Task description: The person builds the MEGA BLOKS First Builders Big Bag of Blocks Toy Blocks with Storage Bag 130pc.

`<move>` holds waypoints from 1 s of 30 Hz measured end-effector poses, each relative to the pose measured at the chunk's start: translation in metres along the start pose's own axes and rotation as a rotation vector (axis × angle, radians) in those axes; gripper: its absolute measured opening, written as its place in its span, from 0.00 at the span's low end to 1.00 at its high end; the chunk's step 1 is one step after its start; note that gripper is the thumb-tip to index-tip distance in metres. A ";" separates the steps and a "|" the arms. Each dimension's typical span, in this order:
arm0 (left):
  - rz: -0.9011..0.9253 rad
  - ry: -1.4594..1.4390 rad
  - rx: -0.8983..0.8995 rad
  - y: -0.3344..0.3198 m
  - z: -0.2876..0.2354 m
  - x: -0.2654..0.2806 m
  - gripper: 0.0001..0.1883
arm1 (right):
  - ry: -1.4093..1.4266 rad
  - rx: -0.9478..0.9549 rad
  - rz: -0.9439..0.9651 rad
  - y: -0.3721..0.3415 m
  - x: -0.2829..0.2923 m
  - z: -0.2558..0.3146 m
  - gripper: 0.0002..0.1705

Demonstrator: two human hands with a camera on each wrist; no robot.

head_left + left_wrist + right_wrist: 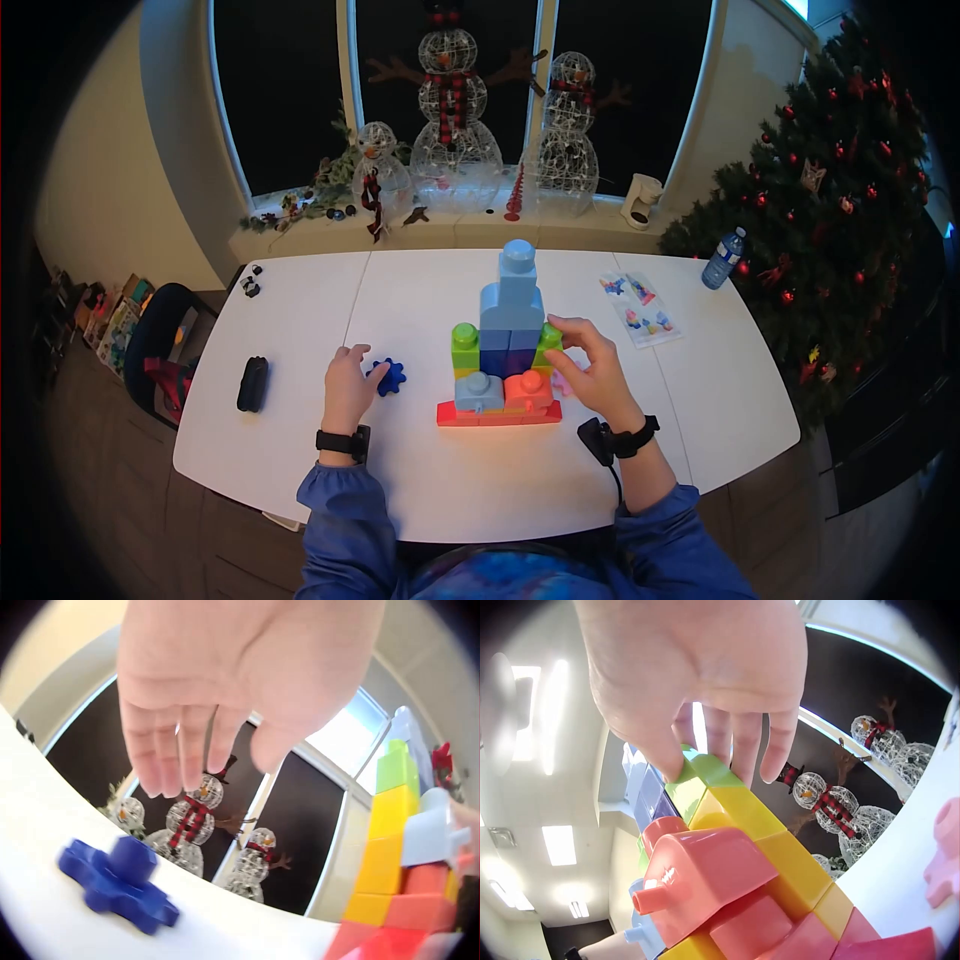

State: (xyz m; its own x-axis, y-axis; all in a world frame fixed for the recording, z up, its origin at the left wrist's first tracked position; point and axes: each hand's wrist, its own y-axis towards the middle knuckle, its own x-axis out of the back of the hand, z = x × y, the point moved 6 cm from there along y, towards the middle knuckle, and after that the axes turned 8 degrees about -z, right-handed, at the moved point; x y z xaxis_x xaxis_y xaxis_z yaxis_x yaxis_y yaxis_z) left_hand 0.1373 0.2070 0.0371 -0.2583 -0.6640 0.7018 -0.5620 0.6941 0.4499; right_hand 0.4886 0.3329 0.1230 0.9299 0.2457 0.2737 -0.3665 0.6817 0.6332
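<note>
A tower of toy building blocks (510, 345) stands mid-table, with light blue on top, dark blue below and a red base (498, 415). My right hand (595, 375) pinches the green block (705, 776) on the tower's right side between thumb and fingers; that block sits on yellow ones. In front are a light blue spouted block (478, 390) and a coral spouted block (705, 874). My left hand (350, 390) hovers with relaxed fingers by a dark blue gear-shaped piece (120, 881), holding nothing. A pink piece (945, 855) is partly hidden behind my right hand.
A picture sheet (643, 310) lies right of the tower, and a water bottle (724, 260) stands at the back right corner. On the left are a black case (253, 385) and a small black-and-white item (251, 284). Wire snowmen (455, 130) line the window sill.
</note>
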 end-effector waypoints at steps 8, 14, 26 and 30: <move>0.202 0.140 -0.060 -0.004 -0.003 -0.011 0.17 | 0.027 0.002 0.010 -0.002 0.000 -0.003 0.25; 0.355 -0.416 -0.087 -0.029 -0.065 0.016 0.18 | 0.043 -0.004 0.005 -0.001 -0.001 -0.001 0.25; 0.572 -0.766 -0.212 -0.058 -0.120 0.044 0.22 | 0.101 -0.026 0.002 -0.004 -0.001 -0.008 0.25; 0.485 -0.864 -0.202 -0.068 -0.139 0.033 0.25 | 0.114 -0.030 0.010 -0.004 -0.002 -0.007 0.25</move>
State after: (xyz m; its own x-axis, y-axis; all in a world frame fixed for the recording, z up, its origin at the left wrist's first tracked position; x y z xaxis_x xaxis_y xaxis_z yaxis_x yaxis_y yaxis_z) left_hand 0.2758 0.1761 0.1063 -0.9490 -0.2161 0.2297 -0.1223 0.9235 0.3635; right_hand 0.4886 0.3348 0.1148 0.9245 0.3280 0.1944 -0.3759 0.6986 0.6088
